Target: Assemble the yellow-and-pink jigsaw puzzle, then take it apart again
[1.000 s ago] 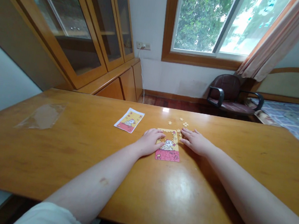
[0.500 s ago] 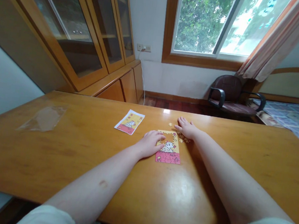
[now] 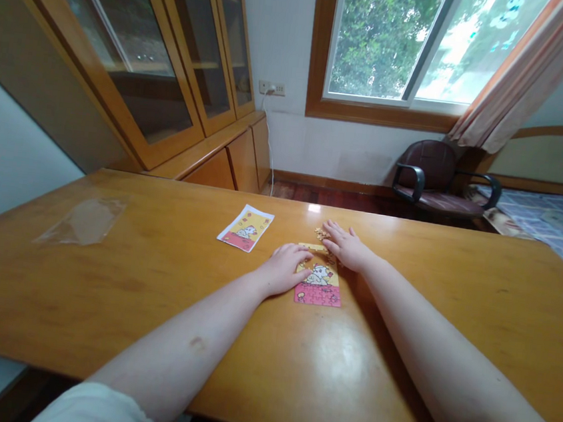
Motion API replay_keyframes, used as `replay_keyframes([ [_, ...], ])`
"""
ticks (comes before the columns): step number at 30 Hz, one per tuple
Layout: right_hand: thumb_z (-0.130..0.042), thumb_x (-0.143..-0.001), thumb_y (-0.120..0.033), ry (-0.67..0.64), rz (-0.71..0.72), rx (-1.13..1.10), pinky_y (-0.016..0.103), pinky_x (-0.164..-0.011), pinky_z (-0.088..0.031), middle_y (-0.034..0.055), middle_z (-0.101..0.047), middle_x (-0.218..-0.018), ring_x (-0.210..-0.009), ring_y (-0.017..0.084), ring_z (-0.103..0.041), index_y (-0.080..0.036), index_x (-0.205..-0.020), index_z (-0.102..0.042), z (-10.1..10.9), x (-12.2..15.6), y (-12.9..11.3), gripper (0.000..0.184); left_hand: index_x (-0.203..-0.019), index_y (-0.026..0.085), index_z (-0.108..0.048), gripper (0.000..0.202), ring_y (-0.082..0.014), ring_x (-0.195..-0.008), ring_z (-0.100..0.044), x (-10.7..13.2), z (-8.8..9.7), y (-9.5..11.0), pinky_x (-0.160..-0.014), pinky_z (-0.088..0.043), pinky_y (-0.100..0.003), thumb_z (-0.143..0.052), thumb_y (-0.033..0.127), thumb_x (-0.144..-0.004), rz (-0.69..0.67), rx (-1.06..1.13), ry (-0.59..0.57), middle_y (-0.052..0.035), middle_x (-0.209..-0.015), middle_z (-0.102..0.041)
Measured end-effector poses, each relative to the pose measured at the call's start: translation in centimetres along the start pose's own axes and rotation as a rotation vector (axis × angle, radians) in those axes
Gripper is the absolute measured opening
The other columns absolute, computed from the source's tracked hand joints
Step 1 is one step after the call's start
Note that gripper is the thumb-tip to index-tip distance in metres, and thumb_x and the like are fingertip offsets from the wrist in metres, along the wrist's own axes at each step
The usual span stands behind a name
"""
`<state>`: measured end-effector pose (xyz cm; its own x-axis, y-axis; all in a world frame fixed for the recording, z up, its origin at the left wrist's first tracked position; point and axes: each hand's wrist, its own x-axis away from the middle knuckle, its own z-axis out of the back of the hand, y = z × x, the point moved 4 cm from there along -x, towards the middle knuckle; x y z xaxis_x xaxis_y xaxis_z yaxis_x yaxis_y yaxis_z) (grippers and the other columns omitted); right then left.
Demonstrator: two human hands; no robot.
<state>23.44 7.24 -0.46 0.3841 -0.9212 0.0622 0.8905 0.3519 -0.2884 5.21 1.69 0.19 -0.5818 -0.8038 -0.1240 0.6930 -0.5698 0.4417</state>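
Note:
A partly assembled jigsaw puzzle (image 3: 319, 294), pink below and yellow above with a white cartoon animal, lies flat on the wooden table. My left hand (image 3: 285, 270) rests at its left edge, fingers spread over its side. My right hand (image 3: 347, 245) is open and flat, palm down, over the puzzle's upper right corner. Several loose puzzle pieces (image 3: 320, 233) lie bunched at the fingertips of my right hand. Part of the puzzle's top and any pieces under the palm are hidden.
Left of the puzzle lies a printed picture card (image 3: 246, 228) with the same design. A clear plastic bag (image 3: 83, 220) lies flat at the table's left. Beyond the table (image 3: 162, 292) stand a brown armchair (image 3: 429, 169) and a glass-door cabinet (image 3: 193, 94).
My right hand has slid left across the table, and the loose pieces have shifted from the puzzle's right side to above its top edge. My left hand has stayed in place.

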Motion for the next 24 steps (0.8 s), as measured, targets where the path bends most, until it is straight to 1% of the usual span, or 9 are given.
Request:
replay_keyframes([
  [4,-0.029,-0.096,-0.053,-0.001,-0.091,0.040,0.060,-0.115,-0.012,0.0105,-0.024,-0.157,-0.145,0.028,-0.020,-0.019,-0.150,-0.029,-0.2,1.2,1.7,0.063,-0.122,0.019,-0.059,0.043,-0.0286,-0.127,-0.045,0.1,0.0,-0.2,-0.110,-0.035,-0.045,-0.058,0.041,-0.086,0.060,-0.045,-0.014,-0.0099,-0.135,-0.054],
  [7,-0.033,-0.096,-0.051,-0.031,-0.042,0.059,0.061,-0.115,-0.012,0.0096,-0.028,-0.156,-0.145,0.028,-0.022,-0.020,-0.148,-0.033,-0.7,1.9,1.6,0.061,-0.125,0.021,-0.057,0.048,-0.0289,-0.128,-0.044,0.1,0.0,-0.3,-0.111,-0.033,-0.046,-0.060,0.043,-0.083,0.085,-0.062,-0.037,-0.0090,-0.138,-0.052],
  [10,-0.034,-0.096,-0.050,0.004,-0.035,0.053,0.061,-0.115,-0.010,0.0096,-0.031,-0.154,-0.145,0.029,-0.021,-0.021,-0.148,-0.035,-0.1,2.4,1.3,0.059,-0.126,0.022,-0.056,0.049,-0.0285,-0.127,-0.046,0.1,0.0,-0.2,-0.110,-0.034,-0.045,-0.061,0.041,-0.082,0.079,-0.057,-0.051,-0.0080,-0.138,-0.052],
  [12,-0.033,-0.097,-0.049,0.065,-0.100,0.032,0.059,-0.115,-0.013,0.0105,-0.034,-0.153,-0.144,0.029,-0.023,-0.021,-0.148,-0.034,1.1,2.9,1.6,0.059,-0.126,0.022,-0.057,0.048,-0.0284,-0.126,-0.047,0.0,-0.1,-0.1,-0.110,-0.034,-0.045,-0.062,0.041,-0.082,0.067,-0.049,-0.058,-0.0081,-0.138,-0.052],
  [14,-0.030,-0.098,-0.049,0.105,-0.221,-0.002,0.058,-0.114,-0.020,0.0123,-0.040,-0.150,-0.141,0.031,-0.030,-0.021,-0.148,-0.035,2.2,3.5,2.4,0.058,-0.126,0.021,-0.057,0.048,-0.0286,-0.128,-0.046,0.0,-0.1,-0.1,-0.111,-0.033,-0.046,-0.062,0.041,-0.082,0.063,-0.042,-0.064,-0.0087,-0.139,-0.052],
  [16,-0.031,-0.097,-0.050,0.093,-0.319,0.010,0.060,-0.111,-0.024,0.0151,-0.044,-0.147,-0.137,0.035,-0.038,-0.019,-0.144,-0.043,2.8,4.2,3.3,0.057,-0.126,0.021,-0.056,0.049,-0.0288,-0.130,-0.044,0.1,-0.2,-0.2,-0.112,-0.032,-0.046,-0.061,0.041,-0.082,0.068,-0.035,-0.064,-0.0092,-0.140,-0.051],
  [17,-0.032,-0.097,-0.050,0.073,-0.332,0.023,0.061,-0.110,-0.025,0.0157,-0.045,-0.146,-0.136,0.036,-0.039,-0.019,-0.141,-0.047,2.8,4.5,3.5,0.055,-0.127,0.021,-0.056,0.049,-0.0288,-0.130,-0.043,0.1,-0.2,-0.2,-0.112,-0.031,-0.046,-0.061,0.040,-0.082,0.069,-0.031,-0.063,-0.0093,-0.141,-0.050],
  [19,-0.033,-0.097,-0.048,0.040,-0.311,0.051,0.063,-0.108,-0.026,0.0160,-0.046,-0.145,-0.135,0.036,-0.040,-0.020,-0.136,-0.053,2.6,4.8,3.8,0.052,-0.127,0.021,-0.056,0.048,-0.0286,-0.131,-0.043,0.1,-0.2,-0.3,-0.113,-0.031,-0.046,-0.060,0.040,-0.082,0.068,-0.025,-0.058,-0.0092,-0.141,-0.050],
  [24,-0.038,-0.095,-0.049,0.048,-0.289,0.117,0.065,-0.106,-0.026,0.0166,-0.041,-0.148,-0.135,0.038,-0.037,-0.024,-0.140,-0.048,1.5,4.1,3.5,0.053,-0.126,0.020,-0.056,0.048,-0.0291,-0.130,-0.044,0.1,-0.2,-0.3,-0.112,-0.031,-0.047,-0.059,0.040,-0.083,0.067,-0.027,-0.058,-0.0095,-0.140,-0.051],
])
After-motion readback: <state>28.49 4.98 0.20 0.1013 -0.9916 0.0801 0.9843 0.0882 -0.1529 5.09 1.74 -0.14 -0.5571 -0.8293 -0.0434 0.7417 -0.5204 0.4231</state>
